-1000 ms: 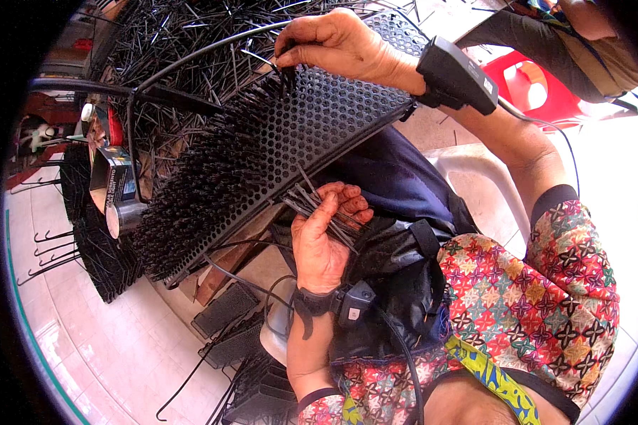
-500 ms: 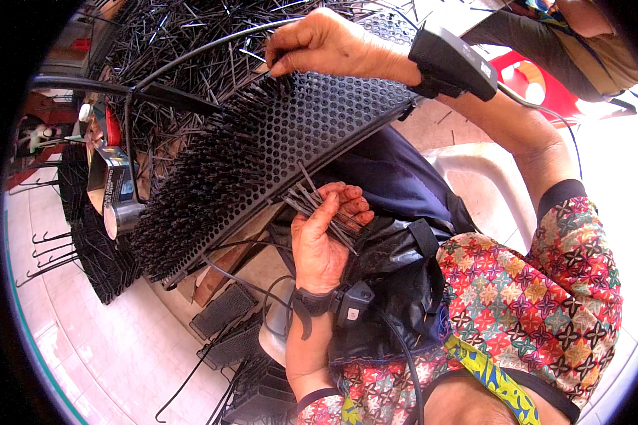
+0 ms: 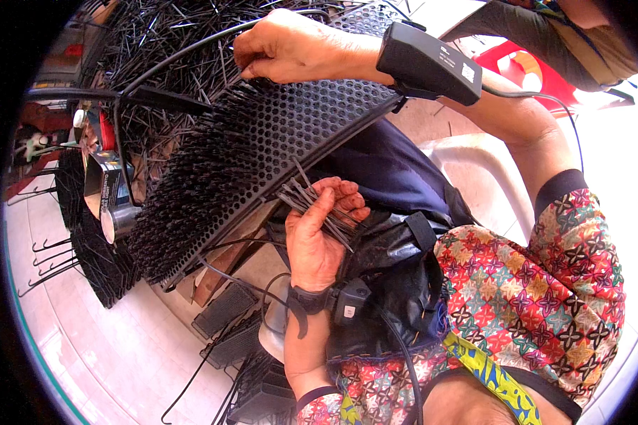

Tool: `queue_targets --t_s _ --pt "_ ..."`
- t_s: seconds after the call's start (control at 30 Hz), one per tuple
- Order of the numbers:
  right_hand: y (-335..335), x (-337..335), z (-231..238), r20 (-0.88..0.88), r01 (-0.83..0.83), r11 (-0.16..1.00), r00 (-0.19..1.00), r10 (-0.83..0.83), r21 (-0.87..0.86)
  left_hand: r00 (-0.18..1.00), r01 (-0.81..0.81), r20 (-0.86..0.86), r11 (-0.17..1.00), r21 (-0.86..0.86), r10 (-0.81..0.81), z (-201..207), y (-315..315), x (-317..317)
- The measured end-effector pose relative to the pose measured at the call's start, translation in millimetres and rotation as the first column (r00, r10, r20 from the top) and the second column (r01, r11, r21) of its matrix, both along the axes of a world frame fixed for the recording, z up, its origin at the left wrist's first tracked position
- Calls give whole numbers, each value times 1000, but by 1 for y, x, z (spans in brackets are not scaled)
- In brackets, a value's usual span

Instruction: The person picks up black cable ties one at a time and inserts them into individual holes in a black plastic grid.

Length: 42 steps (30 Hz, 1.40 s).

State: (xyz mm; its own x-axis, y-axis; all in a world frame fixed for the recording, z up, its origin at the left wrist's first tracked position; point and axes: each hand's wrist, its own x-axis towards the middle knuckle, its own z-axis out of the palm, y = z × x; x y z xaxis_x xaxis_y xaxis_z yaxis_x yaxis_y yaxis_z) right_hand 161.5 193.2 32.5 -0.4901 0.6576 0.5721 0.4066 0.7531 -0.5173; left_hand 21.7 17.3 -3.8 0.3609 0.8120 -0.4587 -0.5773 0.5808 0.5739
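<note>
**Half of this is hiding from me: bristles, strips and one mystery pinch**

So the left hand [image 3: 317, 230] is lying palm up by the lap, its grip holding a loose bunch of thin dark strips [image 3: 299, 195]; the thumb and curled fingers are covering the middle of it. The right hand [image 3: 283, 48] is hanging at the top end of the black bristles [image 3: 191, 191], its grip looking narrow, but the fingertips are blurring into the dark stuff behind, so I can't tell if it's pinching anything.

The bristles are standing in the left part of a holed board [image 3: 301, 124], which is slanting across the view; the right hand and forearm are blocking some of its upper edge. Behind, a messy heap of strips [image 3: 181, 32] is running out of view at the top. Another person's leg [image 3: 524, 39] is getting cut off top right, partly hiding a red seat [image 3: 531, 71].
</note>
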Motion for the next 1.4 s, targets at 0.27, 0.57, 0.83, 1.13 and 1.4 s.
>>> queue_targets --t_s 0.27,0.57,0.83,1.13,1.4 --pt "2 -8 1 102 -67 994 993 57 91 999 50 0 999 22 -50 1 6 2" --pt "-43 -2 1 79 16 968 996 -37 249 993 76 91 997 32 -79 13 11 2" --pt "-113 13 1 -373 -332 592 926 56 -734 917 299 202 928 221 -344 10 17 -5" --pt "-106 31 -3 -513 -324 521 815 -270 -790 989 41 -143 995 86 -28 20 8 10" --pt "-47 46 3 -610 76 880 693 -385 -469 995 -104 -6 994 -46 104 -2 11 5"
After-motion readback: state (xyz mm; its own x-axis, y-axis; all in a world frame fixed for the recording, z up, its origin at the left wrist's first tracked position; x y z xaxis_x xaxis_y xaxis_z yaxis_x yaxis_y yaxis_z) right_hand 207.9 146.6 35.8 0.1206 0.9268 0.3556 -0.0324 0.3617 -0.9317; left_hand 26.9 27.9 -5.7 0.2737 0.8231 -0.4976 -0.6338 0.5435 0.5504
